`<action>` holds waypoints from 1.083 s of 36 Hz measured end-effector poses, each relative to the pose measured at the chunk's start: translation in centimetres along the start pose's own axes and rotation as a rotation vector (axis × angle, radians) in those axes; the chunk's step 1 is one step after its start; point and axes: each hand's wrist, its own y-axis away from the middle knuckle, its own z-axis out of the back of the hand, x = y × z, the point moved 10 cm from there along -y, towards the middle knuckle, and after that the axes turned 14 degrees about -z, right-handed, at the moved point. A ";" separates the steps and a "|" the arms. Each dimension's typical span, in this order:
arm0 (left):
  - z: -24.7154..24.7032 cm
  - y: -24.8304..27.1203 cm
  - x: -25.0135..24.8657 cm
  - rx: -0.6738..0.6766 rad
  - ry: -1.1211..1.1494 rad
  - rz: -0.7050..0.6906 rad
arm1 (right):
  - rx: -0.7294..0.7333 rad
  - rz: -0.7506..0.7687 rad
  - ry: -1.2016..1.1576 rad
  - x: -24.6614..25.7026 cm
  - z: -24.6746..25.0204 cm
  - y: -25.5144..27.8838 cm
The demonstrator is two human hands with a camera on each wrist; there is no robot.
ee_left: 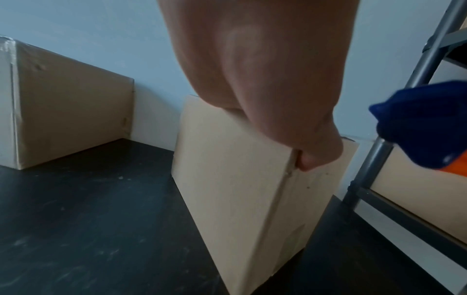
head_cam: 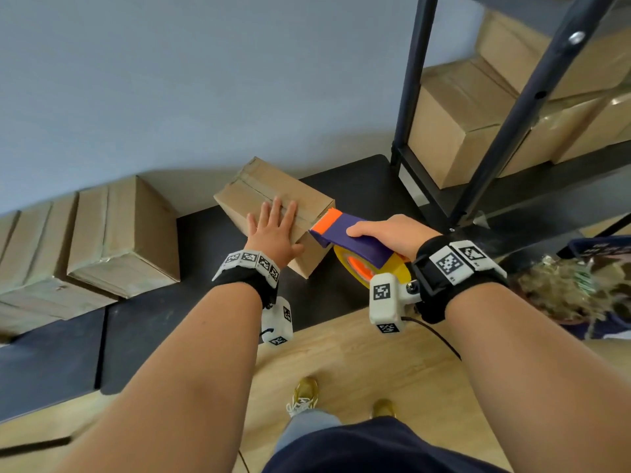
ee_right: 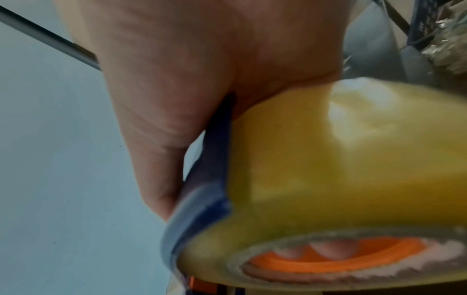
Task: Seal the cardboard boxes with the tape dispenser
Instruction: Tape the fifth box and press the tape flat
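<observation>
Box pinned flat, dispenser poised at its right edge.

Left hand (head_cam: 273, 230) presses flat, fingers spread, on the light, stiff cardboard box (head_cam: 252, 189) mid-table; right hand (head_cam: 389, 233) wraps the rigid tape dispenser (head_cam: 355, 244), best held over its top.

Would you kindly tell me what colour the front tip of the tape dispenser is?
Orange, on a purple body; the tape dispenser shows it best in the head view.

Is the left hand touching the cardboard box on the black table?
Touching. In the head view the left hand lies flat, fingers spread, on top of the cardboard box; the left wrist view shows its thumb against the box edge.
</observation>
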 end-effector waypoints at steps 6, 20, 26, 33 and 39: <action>0.2 -0.3 -0.3 0.005 -0.008 0.017 | -0.007 -0.042 0.024 -2.4 1.0 -0.4; 0.3 0.0 0.2 0.025 0.097 -0.001 | -0.112 -0.052 0.062 -2.3 -1.6 -3.1; 1.2 -0.4 0.4 -0.007 0.159 0.068 | -0.124 -0.073 0.067 -1.8 -2.1 -4.0; 1.8 -0.7 -0.7 -0.160 0.202 0.083 | -0.127 -0.069 0.046 -1.4 -2.2 -4.4; 0.9 -1.3 -1.4 -0.112 0.085 0.113 | -0.127 -0.060 0.010 -0.9 -2.4 -4.6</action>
